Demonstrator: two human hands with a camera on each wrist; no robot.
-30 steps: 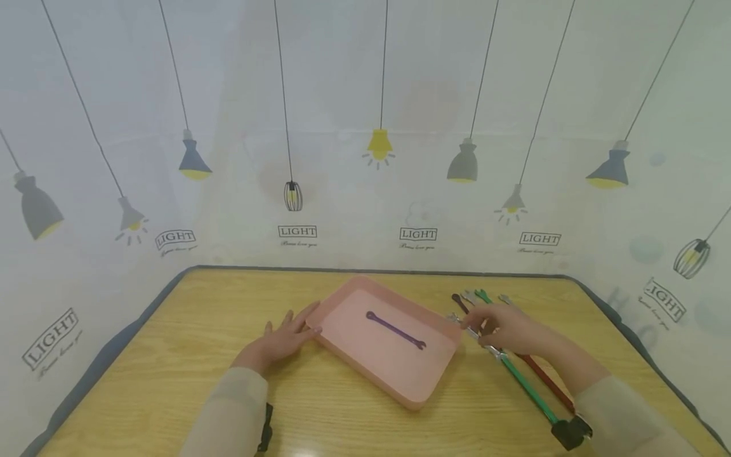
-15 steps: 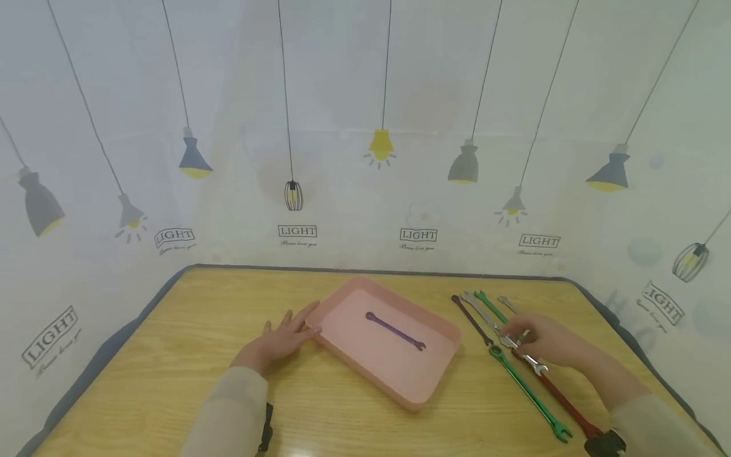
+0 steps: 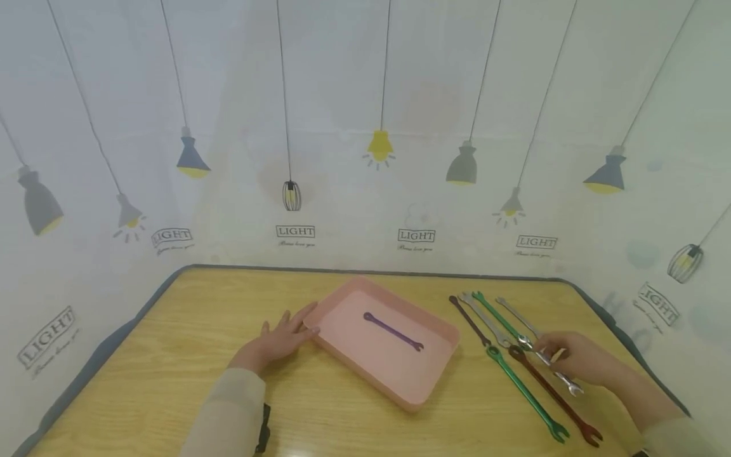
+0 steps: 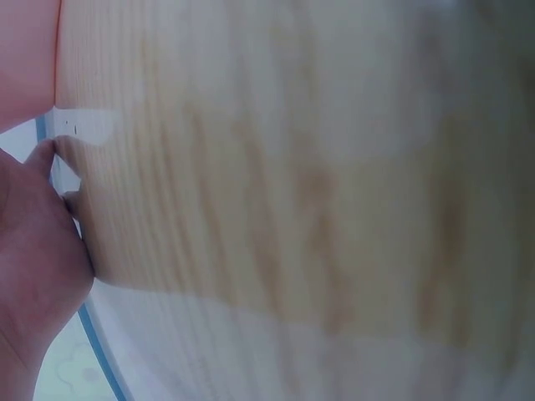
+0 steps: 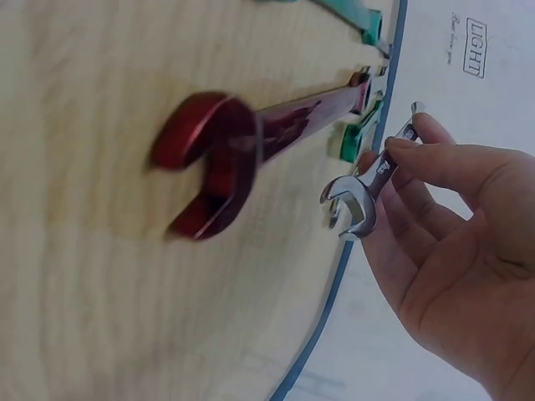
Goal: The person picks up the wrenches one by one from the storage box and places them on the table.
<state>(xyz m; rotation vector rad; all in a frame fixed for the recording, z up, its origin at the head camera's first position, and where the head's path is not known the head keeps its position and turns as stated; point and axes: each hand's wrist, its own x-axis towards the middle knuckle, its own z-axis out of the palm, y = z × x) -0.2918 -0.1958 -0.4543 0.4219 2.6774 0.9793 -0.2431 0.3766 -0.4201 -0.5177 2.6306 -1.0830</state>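
My right hand (image 3: 582,358) pinches a silver combination wrench (image 5: 380,173) between thumb and fingers. In the right wrist view the wrench's open end points down toward the table and its shaft passes between the fingertips. The head view has it just right of the red wrench (image 3: 555,395). With fingers spread, my left hand (image 3: 280,339) rests at the left corner of a pink tray (image 3: 400,387), fingertips on its rim. One purple wrench (image 3: 394,332) lies inside that tray. The left wrist view catches only part of that hand beside the tabletop.
A front green wrench (image 3: 525,393) lies left of the red one. Behind are a dark wrench (image 3: 469,319), a silver wrench (image 3: 485,317), another green wrench (image 3: 497,311) and a further silver one. A lamp-printed backdrop (image 3: 354,203) borders the wooden table (image 3: 160,381).
My right hand has carried the silver wrench rightward, from beside the tray across the green and red wrenches to their right side. The left hand and tray stay in place.
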